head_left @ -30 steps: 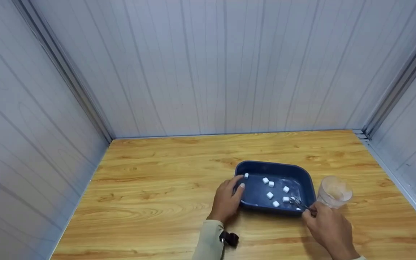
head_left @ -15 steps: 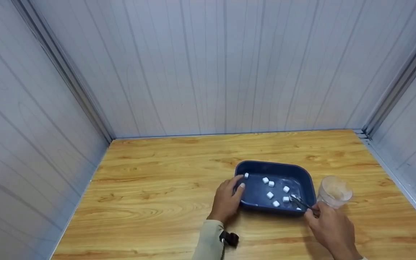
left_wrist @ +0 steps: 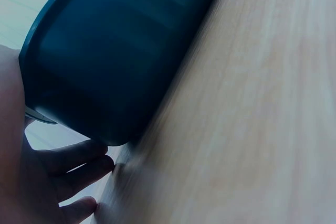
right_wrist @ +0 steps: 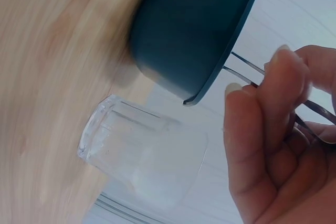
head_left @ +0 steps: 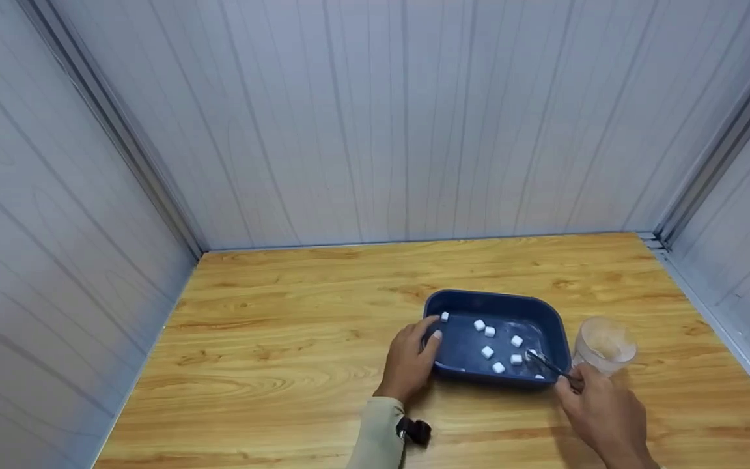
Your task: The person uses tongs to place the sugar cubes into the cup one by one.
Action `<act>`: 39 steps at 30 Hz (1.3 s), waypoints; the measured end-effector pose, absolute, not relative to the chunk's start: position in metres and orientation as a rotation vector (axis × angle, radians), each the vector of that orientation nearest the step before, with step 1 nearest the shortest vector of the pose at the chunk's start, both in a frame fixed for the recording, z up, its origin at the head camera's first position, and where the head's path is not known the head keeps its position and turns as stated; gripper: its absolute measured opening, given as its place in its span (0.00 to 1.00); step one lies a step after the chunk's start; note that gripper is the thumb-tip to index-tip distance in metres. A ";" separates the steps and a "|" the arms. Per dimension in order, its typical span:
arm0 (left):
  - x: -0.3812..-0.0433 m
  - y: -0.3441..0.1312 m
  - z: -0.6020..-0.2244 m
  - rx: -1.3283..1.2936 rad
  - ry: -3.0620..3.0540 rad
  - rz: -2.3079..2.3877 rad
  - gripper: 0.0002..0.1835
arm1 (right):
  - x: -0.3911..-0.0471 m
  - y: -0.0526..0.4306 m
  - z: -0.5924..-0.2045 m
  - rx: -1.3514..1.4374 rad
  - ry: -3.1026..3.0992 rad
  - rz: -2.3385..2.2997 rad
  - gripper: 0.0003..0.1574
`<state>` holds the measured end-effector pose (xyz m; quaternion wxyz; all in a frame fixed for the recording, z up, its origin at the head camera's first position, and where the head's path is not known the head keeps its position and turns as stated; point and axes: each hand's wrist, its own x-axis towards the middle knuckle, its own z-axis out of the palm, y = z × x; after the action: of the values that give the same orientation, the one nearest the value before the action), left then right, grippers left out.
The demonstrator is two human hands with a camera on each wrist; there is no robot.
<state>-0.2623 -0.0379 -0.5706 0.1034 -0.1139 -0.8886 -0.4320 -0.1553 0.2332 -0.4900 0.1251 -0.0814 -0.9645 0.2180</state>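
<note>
A dark blue rectangular tray [head_left: 466, 374] holds several small white cubes [head_left: 487, 352] scattered over its bottom. At its left end my left hand [head_left: 407, 358] grips the wall, thumb over the rim; in the left wrist view its fingers [left_wrist: 79, 174] lie at the outside of the tray. My right hand [head_left: 603, 410] pinches slim metal tongs [head_left: 554, 368] that reach over the tray's near right corner. Their tips are at a white cube [head_left: 532, 354] near that corner; whether they clamp it is too small to tell. In the right wrist view, the tray wall hides the tips.
Just right of the tray stands a clear cup [head_left: 606, 345], close beside my right hand. The wood-grain table [head_left: 271, 352] extends far to the left. Pale panel walls [head_left: 375, 130] enclose the back and both sides.
My right hand has shifted slightly right and toward me, and the tongs' tips look closer together at the cube near the corner. The left hand and tray stay in place.
</note>
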 end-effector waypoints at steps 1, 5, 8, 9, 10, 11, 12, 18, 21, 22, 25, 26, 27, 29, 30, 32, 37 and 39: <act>-0.262 -0.038 -0.571 -0.335 -2.628 -1.275 0.23 | -0.155 0.233 -0.490 -0.238 -2.810 0.635 0.09; -0.263 -0.037 -0.571 -0.332 -2.639 -1.279 0.22 | -0.154 0.234 -0.489 -0.247 -2.809 0.634 0.09; -0.264 -0.037 -0.571 -0.336 -2.629 -1.275 0.22 | -0.153 0.234 -0.489 -0.254 -2.790 0.629 0.09; -0.264 -0.038 -0.571 -0.338 -2.624 -1.273 0.22 | -0.153 0.234 -0.488 -0.258 -2.786 0.626 0.09; -0.264 -0.038 -0.572 -0.339 -2.621 -1.273 0.22 | -0.152 0.234 -0.488 -0.261 -2.782 0.624 0.10; -0.265 -0.038 -0.572 -0.338 -2.618 -1.270 0.22 | -0.152 0.234 -0.488 -0.265 -2.774 0.623 0.09; -0.265 -0.038 -0.572 -0.338 -2.616 -1.270 0.22 | -0.151 0.234 -0.488 -0.269 -2.768 0.624 0.09; -0.264 -0.038 -0.571 -0.335 -2.617 -1.281 0.21 | -0.150 0.234 -0.484 -0.285 -2.772 0.603 0.09; -0.263 -0.038 -0.570 -0.327 -2.622 -1.283 0.21 | -0.149 0.234 -0.483 -0.281 -2.761 0.586 0.09; -0.263 -0.038 -0.570 -0.325 -2.622 -1.284 0.21 | -0.150 0.235 -0.482 -0.276 -2.752 0.582 0.09; -0.262 -0.038 -0.570 -0.326 -2.625 -1.284 0.21 | -0.149 0.235 -0.482 -0.258 -2.703 0.587 0.08; -0.262 -0.038 -0.570 -0.327 -2.625 -1.284 0.21 | -0.149 0.236 -0.482 -0.250 -2.690 0.588 0.08; -0.262 -0.038 -0.570 -0.325 -2.627 -1.283 0.22 | -0.149 0.236 -0.482 -0.242 -2.677 0.589 0.08; -0.262 -0.037 -0.571 -0.327 -2.631 -1.277 0.22 | -0.149 0.238 -0.481 -0.229 -2.652 0.592 0.07; -0.263 -0.037 -0.571 -0.326 -2.631 -1.276 0.22 | -0.148 0.238 -0.481 -0.226 -2.648 0.590 0.07; -0.263 -0.037 -0.571 -0.327 -2.628 -1.275 0.22 | -0.148 0.240 -0.479 -0.223 -2.634 0.585 0.07; -0.263 -0.037 -0.571 -0.320 -2.625 -1.278 0.21 | -0.147 0.241 -0.475 -0.228 -2.612 0.586 0.07; -0.263 -0.037 -0.570 -0.314 -2.624 -1.281 0.21 | -0.147 0.242 -0.473 -0.228 -2.606 0.583 0.06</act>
<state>-0.2628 -0.0368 -0.5701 0.1022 -0.1063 -0.8888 -0.4339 -0.1467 0.2418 -0.4731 0.2286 -0.0829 -0.9465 0.2119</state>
